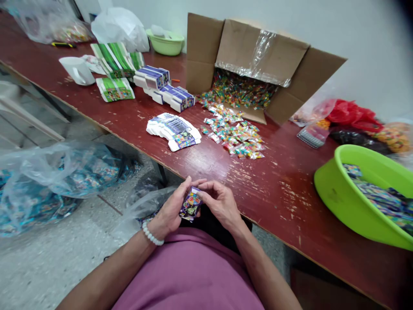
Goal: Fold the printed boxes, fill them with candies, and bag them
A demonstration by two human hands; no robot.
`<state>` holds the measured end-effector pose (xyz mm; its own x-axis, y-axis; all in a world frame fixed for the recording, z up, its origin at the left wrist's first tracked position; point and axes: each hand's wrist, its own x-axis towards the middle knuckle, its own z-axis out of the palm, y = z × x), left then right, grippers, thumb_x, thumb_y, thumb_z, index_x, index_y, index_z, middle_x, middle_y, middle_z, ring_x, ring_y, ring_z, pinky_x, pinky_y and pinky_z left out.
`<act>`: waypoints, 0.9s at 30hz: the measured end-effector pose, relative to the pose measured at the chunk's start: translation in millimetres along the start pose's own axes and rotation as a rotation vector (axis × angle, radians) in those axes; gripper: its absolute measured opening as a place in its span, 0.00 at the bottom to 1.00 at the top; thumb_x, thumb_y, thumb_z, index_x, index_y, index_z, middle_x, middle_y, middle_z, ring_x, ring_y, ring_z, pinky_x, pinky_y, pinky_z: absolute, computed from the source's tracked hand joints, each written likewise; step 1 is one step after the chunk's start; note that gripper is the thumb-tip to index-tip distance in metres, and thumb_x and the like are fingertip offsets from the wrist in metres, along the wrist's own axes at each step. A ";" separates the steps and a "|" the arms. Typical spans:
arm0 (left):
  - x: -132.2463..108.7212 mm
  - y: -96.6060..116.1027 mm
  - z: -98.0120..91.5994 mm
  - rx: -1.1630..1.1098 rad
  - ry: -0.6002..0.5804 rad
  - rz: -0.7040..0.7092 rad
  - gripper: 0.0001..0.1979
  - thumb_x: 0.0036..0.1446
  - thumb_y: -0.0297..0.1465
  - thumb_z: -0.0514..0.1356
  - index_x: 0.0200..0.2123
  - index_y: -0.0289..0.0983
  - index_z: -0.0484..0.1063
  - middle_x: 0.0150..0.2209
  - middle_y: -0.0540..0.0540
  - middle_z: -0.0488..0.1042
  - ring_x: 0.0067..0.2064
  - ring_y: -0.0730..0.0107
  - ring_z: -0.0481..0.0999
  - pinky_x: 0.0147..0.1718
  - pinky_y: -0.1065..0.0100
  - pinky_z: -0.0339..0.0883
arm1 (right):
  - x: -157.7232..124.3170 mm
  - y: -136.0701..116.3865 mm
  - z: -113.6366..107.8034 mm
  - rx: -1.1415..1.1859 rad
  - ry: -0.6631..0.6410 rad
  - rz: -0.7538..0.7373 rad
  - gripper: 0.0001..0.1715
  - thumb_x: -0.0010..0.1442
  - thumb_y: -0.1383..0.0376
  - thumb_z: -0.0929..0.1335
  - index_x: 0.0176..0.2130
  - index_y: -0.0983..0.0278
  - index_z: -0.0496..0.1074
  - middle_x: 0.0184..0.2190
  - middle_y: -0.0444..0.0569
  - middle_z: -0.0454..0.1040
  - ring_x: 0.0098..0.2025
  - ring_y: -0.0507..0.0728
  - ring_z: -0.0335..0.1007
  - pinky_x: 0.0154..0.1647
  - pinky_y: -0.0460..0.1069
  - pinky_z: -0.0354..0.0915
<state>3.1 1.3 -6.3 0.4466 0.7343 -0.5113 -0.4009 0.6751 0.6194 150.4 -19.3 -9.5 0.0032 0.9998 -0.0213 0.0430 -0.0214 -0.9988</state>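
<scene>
A small purple printed candy box (191,204) is held in front of my body, just off the table's near edge. My left hand (172,209) wraps its left side, a beaded bracelet on the wrist. My right hand (221,201) grips the upper right of the box, its thumb across the top. Beyond my hands, a fanned stack of flat box blanks (176,130) lies on the table. To its right is a loose pile of wrapped candies (241,135), spilling from an open cardboard carton (258,51).
A lime-green basin (335,189) with filled packs stands on the red table (274,189) at right. Bundled purple boxes (177,97), green box bundles (114,88) and a white mug (77,71) sit at back left. Plastic bags of blue packs (64,181) rest on the floor.
</scene>
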 end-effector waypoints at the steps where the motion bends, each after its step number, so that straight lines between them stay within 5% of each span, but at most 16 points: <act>1: -0.2 -1.1 -0.5 0.014 -0.001 0.001 0.25 0.63 0.48 0.56 0.52 0.36 0.76 0.35 0.43 0.80 0.22 0.72 0.74 0.18 0.70 0.72 | 1.3 -0.3 1.2 0.036 -0.007 0.012 0.10 0.56 0.59 0.74 0.35 0.63 0.78 0.34 0.47 0.81 0.32 0.54 0.74 0.35 0.49 0.70; 5: -1.6 0.3 -1.5 0.043 -0.013 -0.014 0.28 0.62 0.51 0.56 0.53 0.36 0.76 0.33 0.42 0.81 0.21 0.71 0.74 0.18 0.70 0.71 | 4.4 -4.9 2.2 0.208 -0.065 0.052 0.10 0.55 0.59 0.74 0.29 0.63 0.76 0.36 0.48 0.81 0.32 0.55 0.75 0.29 0.47 0.69; 11: -1.9 10.8 -7.3 -0.068 0.009 -0.061 0.19 0.59 0.37 0.61 0.50 0.35 0.77 0.32 0.45 0.79 0.21 0.72 0.74 0.16 0.70 0.71 | -1.0 -2.7 3.0 -0.113 -0.118 -0.194 0.08 0.61 0.60 0.71 0.40 0.59 0.80 0.42 0.48 0.79 0.47 0.58 0.74 0.50 0.54 0.68; 14: 0.7 12.6 -18.0 -0.062 0.029 -0.015 0.19 0.56 0.34 0.62 0.51 0.36 0.76 0.33 0.46 0.79 0.22 0.72 0.74 0.17 0.71 0.70 | -2.6 4.8 9.6 -0.151 -0.156 -0.192 0.12 0.59 0.61 0.72 0.45 0.56 0.79 0.47 0.49 0.75 0.48 0.58 0.71 0.50 0.54 0.68; 18: 4.3 14.0 -52.0 0.210 0.236 0.292 0.22 0.54 0.40 0.62 0.49 0.35 0.77 0.36 0.43 0.79 0.31 0.65 0.79 0.24 0.69 0.71 | 0.9 17.8 15.3 -0.059 -0.172 -0.041 0.22 0.56 0.59 0.74 0.51 0.55 0.76 0.57 0.50 0.68 0.42 0.54 0.71 0.41 0.50 0.70; 23: 1.1 14.0 -116.8 0.516 0.492 0.442 0.21 0.52 0.44 0.64 0.42 0.35 0.80 0.43 0.42 0.80 0.44 0.59 0.77 0.41 0.66 0.70 | 10.0 23.1 1.5 0.086 0.035 0.122 0.24 0.55 0.57 0.74 0.50 0.59 0.74 0.39 0.47 0.75 0.35 0.53 0.70 0.31 0.47 0.69; 27: 3.8 21.9 -150.7 0.625 0.642 0.542 0.21 0.53 0.43 0.64 0.45 0.35 0.78 0.41 0.42 0.80 0.47 0.59 0.75 0.47 0.64 0.67 | -7.4 -1.8 -15.2 0.024 0.120 0.013 0.15 0.58 0.58 0.73 0.45 0.59 0.76 0.42 0.48 0.77 0.35 0.54 0.72 0.30 0.48 0.69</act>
<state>-124.5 29.7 -84.4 -0.2510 0.9511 -0.1802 0.1460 0.2213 0.9642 165.5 -26.7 -6.8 0.1237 0.9919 -0.0303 0.0184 -0.0328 -0.9993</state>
